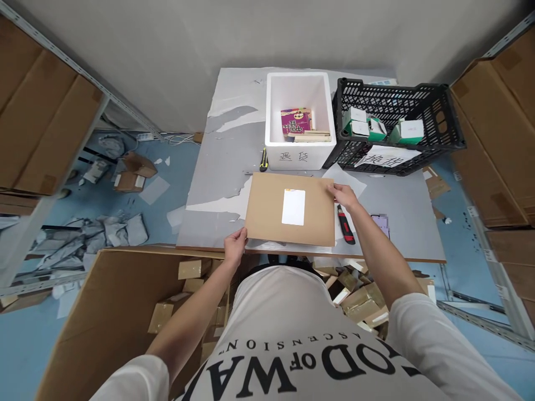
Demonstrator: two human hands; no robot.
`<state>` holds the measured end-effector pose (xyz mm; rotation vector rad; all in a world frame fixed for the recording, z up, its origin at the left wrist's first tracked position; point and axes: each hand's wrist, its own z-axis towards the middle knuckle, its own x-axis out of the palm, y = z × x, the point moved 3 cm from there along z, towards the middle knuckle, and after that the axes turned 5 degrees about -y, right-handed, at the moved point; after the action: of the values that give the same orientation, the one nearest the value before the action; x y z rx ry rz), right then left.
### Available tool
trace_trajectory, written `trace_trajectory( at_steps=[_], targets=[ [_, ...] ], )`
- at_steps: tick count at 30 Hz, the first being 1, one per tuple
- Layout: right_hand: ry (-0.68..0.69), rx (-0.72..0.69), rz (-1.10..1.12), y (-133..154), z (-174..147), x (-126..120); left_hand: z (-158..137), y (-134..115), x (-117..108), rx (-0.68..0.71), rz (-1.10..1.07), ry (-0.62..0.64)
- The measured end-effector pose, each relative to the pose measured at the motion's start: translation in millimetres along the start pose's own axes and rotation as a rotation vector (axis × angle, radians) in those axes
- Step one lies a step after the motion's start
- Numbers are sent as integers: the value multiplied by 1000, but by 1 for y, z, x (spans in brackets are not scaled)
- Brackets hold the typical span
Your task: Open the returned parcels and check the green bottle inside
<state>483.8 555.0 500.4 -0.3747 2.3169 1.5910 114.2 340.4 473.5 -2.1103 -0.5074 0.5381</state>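
A flat brown cardboard mailer (267, 209) with a white label (293, 207) is held level above the near part of the table. My left hand (236, 245) pinches its lower left corner. At the upper right edge, my right hand (343, 195) grips it between thumb and fingers. Just right of the mailer lies a red and black utility knife (346, 225), partly over a white sheet of paper (355, 182). A yellow and black box cutter (263, 160) rests behind the mailer, beside the foam box.
A white foam box (298, 157) holds books; a black plastic crate (393, 159) holds green and white boxes. Both stand at the table's (232, 139) back. Large cartons (79, 334) with small boxes stand below the near edge. Shelves flank both sides.
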Motion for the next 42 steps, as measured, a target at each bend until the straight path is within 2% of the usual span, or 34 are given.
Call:
trace_trajectory(
  at_steps=[2,4,6,9,12,15,22,29,35,39,42],
  targets=[
    [12,15,120,-12,-13,3,2,0,-2,18,45,4],
    [-72,14,264,-31,-33,4,4,1,-4,47,62,-7],
    [-179,34,367,-60,-62,5,7,6,-7,66,26,-12],
    [-239,83,403,-112,-110,9,13,18,-12,61,-23,37],
    [-153,78,309,-148,-148,20,21,33,-13,85,28,175],
    [-87,79,252,-159,-165,34,29,44,-9,141,82,280],
    [-82,60,172,-145,-162,55,36,50,6,145,30,284],
    [-61,11,177,-125,-164,42,25,33,2,223,107,258],
    [-14,-122,212,-76,-176,10,-5,-23,-13,450,217,295],
    [-83,-155,53,-43,-177,-15,-21,-66,-17,587,347,177],
    [-104,-152,-105,-24,-168,-27,-23,-92,-13,633,467,72]
  ],
)
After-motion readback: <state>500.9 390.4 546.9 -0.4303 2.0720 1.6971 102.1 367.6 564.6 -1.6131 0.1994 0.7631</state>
